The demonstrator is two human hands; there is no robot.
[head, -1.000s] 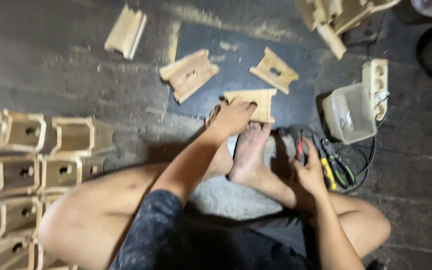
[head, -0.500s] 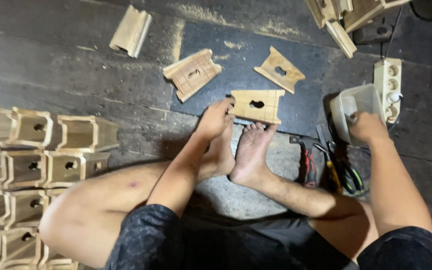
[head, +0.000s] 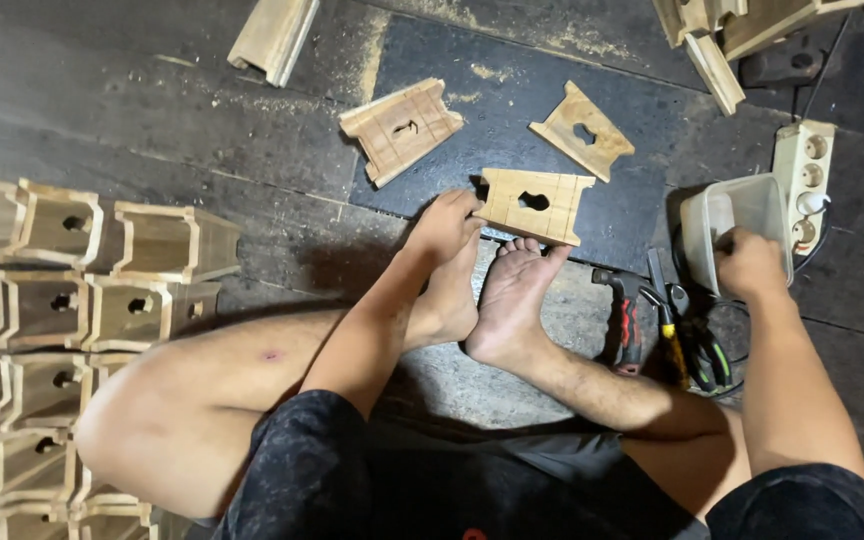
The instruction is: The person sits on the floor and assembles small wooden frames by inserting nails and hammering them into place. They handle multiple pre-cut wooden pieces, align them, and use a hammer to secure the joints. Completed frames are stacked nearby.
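Observation:
I sit on the floor with my bare feet in front of me. My left hand [head: 445, 226] holds the left edge of a flat wooden piece with a keyhole cut-out [head: 535, 205], which rests against my toes on a dark mat [head: 512, 110]. My right hand [head: 749, 263] reaches into a clear plastic tub [head: 734, 206] at the right; its fingers are curled at the rim and what they grip is hidden.
Two more cut-out wooden pieces [head: 401, 130] [head: 583, 131] lie on the mat. Stacked wooden boxes [head: 62, 300] fill the left. A hammer [head: 624, 318] and pliers [head: 694, 340] lie by my right leg, beside a white power strip [head: 802, 180].
My right hand moved from the tools by my leg up into the plastic tub. My left hand kept hold of the wooden piece, and the view shifted slightly downward.

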